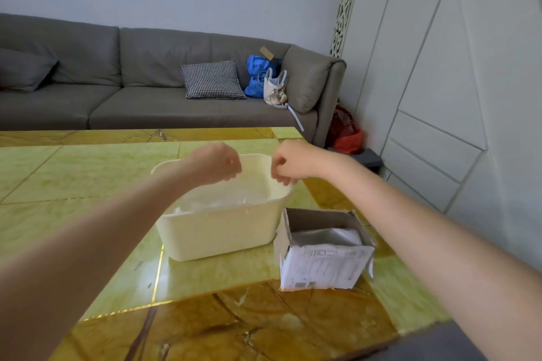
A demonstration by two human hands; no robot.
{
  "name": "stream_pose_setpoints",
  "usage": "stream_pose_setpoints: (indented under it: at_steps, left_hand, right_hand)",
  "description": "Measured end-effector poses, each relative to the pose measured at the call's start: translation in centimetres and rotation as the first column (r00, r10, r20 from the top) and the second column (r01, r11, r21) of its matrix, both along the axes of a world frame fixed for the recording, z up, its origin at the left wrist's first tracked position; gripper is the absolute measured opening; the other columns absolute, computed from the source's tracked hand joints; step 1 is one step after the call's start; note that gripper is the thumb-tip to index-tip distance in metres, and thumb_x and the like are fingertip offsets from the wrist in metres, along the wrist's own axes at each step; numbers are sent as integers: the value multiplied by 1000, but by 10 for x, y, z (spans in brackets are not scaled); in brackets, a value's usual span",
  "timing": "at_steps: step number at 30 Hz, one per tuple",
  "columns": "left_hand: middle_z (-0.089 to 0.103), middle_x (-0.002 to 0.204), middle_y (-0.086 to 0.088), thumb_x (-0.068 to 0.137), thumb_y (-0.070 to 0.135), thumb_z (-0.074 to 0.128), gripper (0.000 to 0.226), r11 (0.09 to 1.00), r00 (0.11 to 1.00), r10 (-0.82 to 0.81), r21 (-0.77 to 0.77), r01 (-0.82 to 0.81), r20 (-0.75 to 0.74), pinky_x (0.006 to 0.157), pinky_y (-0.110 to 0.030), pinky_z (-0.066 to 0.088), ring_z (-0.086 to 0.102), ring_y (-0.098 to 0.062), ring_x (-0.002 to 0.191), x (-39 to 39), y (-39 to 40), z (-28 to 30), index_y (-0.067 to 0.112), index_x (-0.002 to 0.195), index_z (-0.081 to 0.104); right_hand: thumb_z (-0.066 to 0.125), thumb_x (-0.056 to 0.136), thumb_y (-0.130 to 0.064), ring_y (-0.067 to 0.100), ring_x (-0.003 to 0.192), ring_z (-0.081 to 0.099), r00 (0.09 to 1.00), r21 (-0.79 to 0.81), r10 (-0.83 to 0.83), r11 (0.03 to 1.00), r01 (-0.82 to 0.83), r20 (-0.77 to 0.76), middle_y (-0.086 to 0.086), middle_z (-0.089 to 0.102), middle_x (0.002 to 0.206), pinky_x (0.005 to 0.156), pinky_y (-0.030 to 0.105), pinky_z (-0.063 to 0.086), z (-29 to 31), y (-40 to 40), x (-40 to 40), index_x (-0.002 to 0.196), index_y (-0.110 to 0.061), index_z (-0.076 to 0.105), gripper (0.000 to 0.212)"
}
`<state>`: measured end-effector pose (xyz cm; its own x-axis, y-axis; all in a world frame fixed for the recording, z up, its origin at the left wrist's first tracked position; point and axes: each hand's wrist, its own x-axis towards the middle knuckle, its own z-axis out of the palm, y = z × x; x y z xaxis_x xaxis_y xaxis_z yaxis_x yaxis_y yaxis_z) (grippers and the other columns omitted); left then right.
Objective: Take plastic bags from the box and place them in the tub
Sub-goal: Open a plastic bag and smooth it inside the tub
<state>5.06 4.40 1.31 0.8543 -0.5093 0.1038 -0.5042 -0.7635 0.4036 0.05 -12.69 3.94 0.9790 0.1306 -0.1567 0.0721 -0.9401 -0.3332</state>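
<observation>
A cream plastic tub [217, 237] stands on the table, with clear crumpled plastic bags [217, 202] lying inside it. To its right is an open cardboard box [322, 267] holding more pale plastic bags [328, 236]. My left hand [217, 163] and my right hand [293, 161] hover side by side over the tub's far rim. Both have fingers curled downward in a pinch. A thin clear bag appears to hang between them into the tub, though it is faint and hard to make out.
The table [88, 184] has a yellow-green and amber stone top. Behind it runs a grey sofa [146, 91] with a checked cushion [212, 79], a blue bag [258, 73] and a white handbag [274, 88]. White cabinets [440, 82] stand at the right.
</observation>
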Motion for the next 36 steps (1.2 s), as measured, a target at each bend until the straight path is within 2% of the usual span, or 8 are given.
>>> stream_pose_setpoints:
  at_steps: [5, 9, 17, 21, 26, 30, 33, 36]
  left_hand:
    - [63, 94, 9, 86, 20, 65, 23, 957, 953, -291, -19, 291, -88, 67, -7, 43, 58, 5, 75, -55, -44, 0, 14, 107, 66]
    - [54, 120, 2, 83, 31, 67, 42, 926, 940, -292, 195, 324, -174, 85, -26, 45, 56, -16, 106, -76, -58, -15, 21, 122, 55]
    - [55, 121, -1, 80, 28, 72, 51, 926, 944, -274, 214, 311, -182, 83, -28, 46, 57, -19, 106, -83, -65, -18, 19, 125, 50]
    - [54, 122, -4, 79, 25, 72, 55, 937, 948, -262, 187, 294, -179, 82, -29, 45, 57, -21, 104, -83, -65, -19, 17, 127, 47]
    - [46, 132, -5, 76, 28, 76, 77, 965, 970, -210, 132, 226, -122, 81, -27, 45, 54, -23, 109, -87, -64, -20, 18, 139, 33]
    - [50, 126, -4, 77, 29, 74, 66, 986, 989, -118, -132, 105, -90, 67, -23, 47, 57, -21, 93, -86, -64, -10, 18, 133, 41]
    - [56, 101, 4, 85, 26, 66, 33, 849, 946, -89, -520, -91, -310, 48, -14, 48, 55, -10, 64, -88, -63, 5, 17, 114, 53]
    - [52, 74, 3, 90, 24, 59, 15, 719, 894, -82, -647, -252, -440, 43, -11, 44, 48, -2, 44, -90, -65, 18, 13, 100, 62]
  right_hand:
    - [61, 89, -7, 15, 62, 62, 935, -178, -39, 984, -26, -353, 8, 67, 81, 57, 21, 51, -4, -33, -47, 95, 0, 66, 10]
    - [59, 87, -6, 16, 62, 55, 974, -393, -7, 916, -85, -227, 5, 60, 86, 49, 22, 41, -37, -36, -70, 106, -7, 60, 19]
    - [42, 94, -1, 20, 69, 46, 989, -555, 114, 819, -145, -90, -1, 42, 69, 52, 24, 32, -52, -33, -73, 77, -11, 46, 20]
    - [47, 91, -2, 21, 57, 53, 997, -460, 54, 885, -73, -55, 7, 57, 77, 51, 27, 38, -42, -41, -68, 85, -6, 59, 14]
    - [45, 94, -12, 26, 72, 64, 950, -138, -105, 979, 151, 295, 16, 69, 81, 72, 36, 54, -15, -55, -60, 88, 4, 67, 28]
    - [49, 93, -5, 3, 38, 50, 923, 265, -309, 932, 245, 231, 5, 57, 54, 38, 11, 37, 3, -63, -68, 77, 1, 66, 24]
    - [46, 96, -4, 14, 47, 42, 923, 553, -365, 798, 241, 125, 5, 48, 56, 37, 18, 33, 13, -67, -74, 66, -8, 58, 32]
    - [42, 100, -12, 15, 52, 42, 931, 608, -364, 745, 274, 27, 4, 47, 64, 42, 22, 36, 17, -65, -74, 74, -7, 56, 30]
